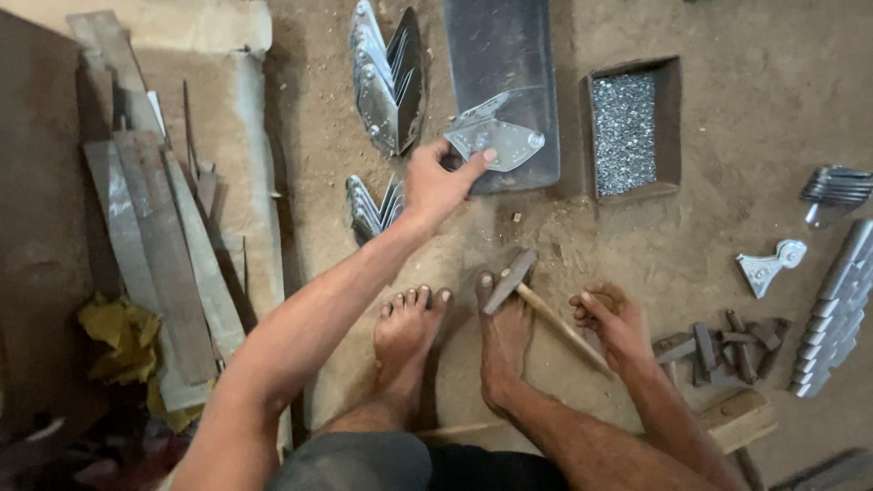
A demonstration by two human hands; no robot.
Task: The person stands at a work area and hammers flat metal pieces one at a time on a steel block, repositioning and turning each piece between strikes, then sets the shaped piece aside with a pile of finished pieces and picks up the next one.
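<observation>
The left hand (435,185) reaches out with its fingers (480,160) pinched on the near edge of a riveted steel bracket (496,136) — a folded, shiny sheet piece lying on the dark steel plate (500,55). It looks stiff, light and sharp-edged, best gripped flat across its face, clear of the rivets. Near of the plate, the right hand (611,318) is wrapped around a hammer (536,300) handle (head resting over a bare foot), with a tray of rivets (627,127) just right of the plate.
</observation>
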